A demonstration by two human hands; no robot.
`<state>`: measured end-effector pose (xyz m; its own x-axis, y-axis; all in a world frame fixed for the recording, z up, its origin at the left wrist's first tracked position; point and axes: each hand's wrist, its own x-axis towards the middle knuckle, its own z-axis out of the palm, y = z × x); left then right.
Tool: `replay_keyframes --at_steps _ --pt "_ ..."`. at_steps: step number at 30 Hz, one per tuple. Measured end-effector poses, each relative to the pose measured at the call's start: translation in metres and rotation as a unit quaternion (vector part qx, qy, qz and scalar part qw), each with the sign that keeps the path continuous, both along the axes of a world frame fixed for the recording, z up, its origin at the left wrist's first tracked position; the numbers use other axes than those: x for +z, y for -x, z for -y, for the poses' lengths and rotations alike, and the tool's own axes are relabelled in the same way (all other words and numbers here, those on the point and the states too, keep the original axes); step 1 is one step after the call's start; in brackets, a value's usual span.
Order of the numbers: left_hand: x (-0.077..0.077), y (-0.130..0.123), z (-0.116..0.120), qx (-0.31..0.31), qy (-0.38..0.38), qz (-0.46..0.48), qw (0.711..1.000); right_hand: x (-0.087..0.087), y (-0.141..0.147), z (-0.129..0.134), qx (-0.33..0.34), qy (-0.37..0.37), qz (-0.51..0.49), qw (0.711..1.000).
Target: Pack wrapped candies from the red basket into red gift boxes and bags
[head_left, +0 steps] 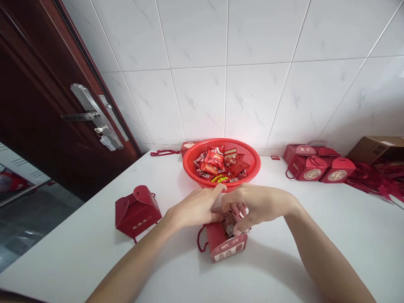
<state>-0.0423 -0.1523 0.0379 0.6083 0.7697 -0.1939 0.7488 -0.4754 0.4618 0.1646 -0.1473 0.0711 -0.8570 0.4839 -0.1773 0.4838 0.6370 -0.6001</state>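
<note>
A small red paper gift box (217, 239) with a cord handle lies on the white table before me, its top open. Inside it sits something in clear and brownish wrapping (229, 227), partly covered by my fingers. My left hand (197, 207) grips the box at its far left edge, thumb by the opening. Curled over the right side is my right hand (254, 206), its thumb at the opening and its fingers by the far flap. Just beyond stands a red plastic basket (254, 170) of red-wrapped sweets (215, 159).
A closed red gift box (137, 216) stands at the left. Several more boxes (311, 167) are grouped at the back right, beside dark red ribbons (372, 179) and a cardboard box (368, 150). A tiled wall (198, 101) borders the table; a door (41, 71) is left.
</note>
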Motion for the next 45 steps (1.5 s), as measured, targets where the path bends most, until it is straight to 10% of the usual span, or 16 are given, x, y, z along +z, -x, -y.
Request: replay_keyframes --at_steps 9,21,34,45 --pt "0.0 -0.002 0.0 0.0 0.029 0.03 0.999 -0.022 0.027 0.004 -0.003 -0.034 0.047 0.998" --pt "0.023 0.007 0.009 -0.019 0.016 -0.014 1.0 -0.007 -0.005 0.001 0.037 0.069 -0.006 0.997" --pt "0.022 0.001 0.041 -0.048 0.046 -0.088 0.994 0.006 -0.03 -0.008 -0.061 0.003 0.053 0.997" --pt "0.008 -0.003 0.011 -0.015 0.007 -0.011 1.0 -0.013 -0.027 -0.031 -0.048 0.001 0.1 0.994"
